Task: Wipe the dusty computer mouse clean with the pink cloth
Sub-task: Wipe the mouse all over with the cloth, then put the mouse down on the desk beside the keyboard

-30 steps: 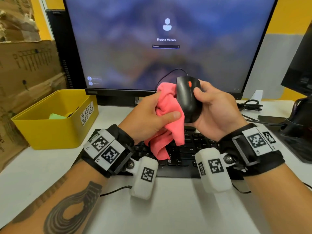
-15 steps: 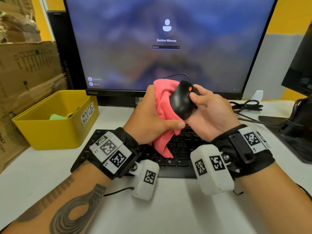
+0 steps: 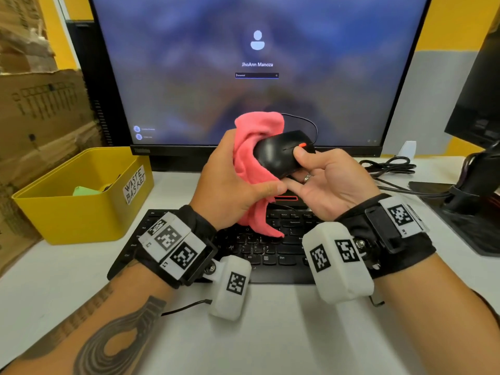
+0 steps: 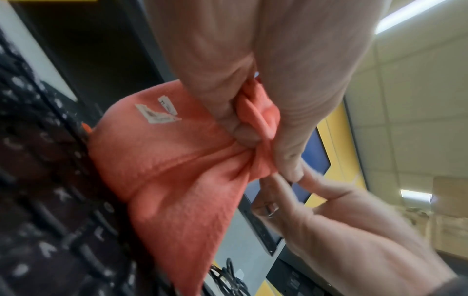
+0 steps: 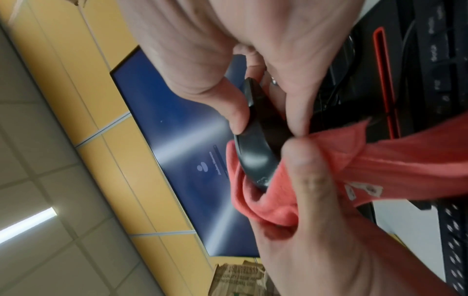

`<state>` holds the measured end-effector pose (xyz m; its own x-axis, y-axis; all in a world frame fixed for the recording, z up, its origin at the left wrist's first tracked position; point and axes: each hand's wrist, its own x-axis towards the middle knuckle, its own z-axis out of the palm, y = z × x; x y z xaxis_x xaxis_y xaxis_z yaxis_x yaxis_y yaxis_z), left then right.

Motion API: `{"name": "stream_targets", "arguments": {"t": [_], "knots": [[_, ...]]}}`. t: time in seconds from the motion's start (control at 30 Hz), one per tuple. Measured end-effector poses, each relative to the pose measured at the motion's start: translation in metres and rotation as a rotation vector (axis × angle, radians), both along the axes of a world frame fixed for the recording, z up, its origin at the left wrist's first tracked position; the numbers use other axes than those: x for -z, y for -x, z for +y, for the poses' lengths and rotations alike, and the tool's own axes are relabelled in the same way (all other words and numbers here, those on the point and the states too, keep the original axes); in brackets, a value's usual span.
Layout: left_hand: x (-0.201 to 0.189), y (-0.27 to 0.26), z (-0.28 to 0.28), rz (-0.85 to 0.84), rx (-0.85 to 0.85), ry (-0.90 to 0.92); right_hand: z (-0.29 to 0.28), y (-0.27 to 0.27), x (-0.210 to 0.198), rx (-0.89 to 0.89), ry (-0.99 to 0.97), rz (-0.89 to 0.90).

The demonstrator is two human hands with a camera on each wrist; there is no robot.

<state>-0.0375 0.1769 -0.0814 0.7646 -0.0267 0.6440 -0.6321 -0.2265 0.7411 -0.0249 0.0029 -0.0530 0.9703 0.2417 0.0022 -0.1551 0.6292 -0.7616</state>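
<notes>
A black wired mouse (image 3: pixel 278 152) with an orange wheel is held in the air in front of the monitor. My right hand (image 3: pixel 322 177) grips it, thumb on top near the wheel and fingers underneath. My left hand (image 3: pixel 238 182) holds the bunched pink cloth (image 3: pixel 253 147) against the mouse's rear and left side. In the right wrist view the mouse (image 5: pixel 258 148) sits with its rear end in the cloth (image 5: pixel 278 200). The left wrist view shows the cloth (image 4: pixel 177 170) gripped between thumb and fingers; the mouse is hidden there.
A black keyboard (image 3: pixel 259 250) lies under both hands. The lit monitor (image 3: pixel 257 71) stands right behind them. A yellow waste basket (image 3: pixel 81 201) sits at the left beside cardboard boxes (image 3: pixel 40 117). Cables (image 3: pixel 389 166) and a second monitor's stand (image 3: pixel 473 212) are at the right.
The mouse has turned from upright to nearly level, its top facing up. Both hands rose slightly and the cloth shifted from the mouse's side round to its rear.
</notes>
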Motion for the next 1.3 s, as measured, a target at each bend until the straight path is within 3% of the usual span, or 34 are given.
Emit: {"name": "stream_targets", "arguments": {"t": [0.2,0.3,0.37,0.47,0.63,0.8,0.97,1.1,1.3], "knots": [[-0.004,-0.001,0.009,0.022,-0.048,-0.115,0.007,0.003,0.001,-0.073,0.061,0.002],[-0.011,0.003,0.01,0.027,0.023,-0.181,0.003,0.004,-0.003,-0.062,0.07,0.032],[-0.014,0.005,0.012,0.075,0.067,-0.149,0.001,0.004,-0.005,-0.034,0.029,0.056],[-0.012,0.002,0.019,0.126,-0.001,-0.095,-0.006,0.003,-0.011,-0.005,0.019,0.079],[-0.007,0.0,0.02,0.152,0.07,-0.088,-0.019,0.007,-0.015,-0.033,0.154,0.117],[-0.011,0.001,0.018,0.075,0.057,-0.104,-0.043,0.013,-0.004,-0.025,0.282,0.17],[-0.019,0.007,0.007,0.041,0.061,-0.114,-0.053,0.032,-0.001,-0.041,0.504,-0.034],[-0.018,0.0,-0.007,0.074,-0.083,-0.19,-0.059,0.042,0.002,0.194,0.853,-0.187],[-0.036,0.018,-0.041,0.18,-0.021,-0.177,-0.087,0.04,0.004,0.408,1.061,-0.155]]}}
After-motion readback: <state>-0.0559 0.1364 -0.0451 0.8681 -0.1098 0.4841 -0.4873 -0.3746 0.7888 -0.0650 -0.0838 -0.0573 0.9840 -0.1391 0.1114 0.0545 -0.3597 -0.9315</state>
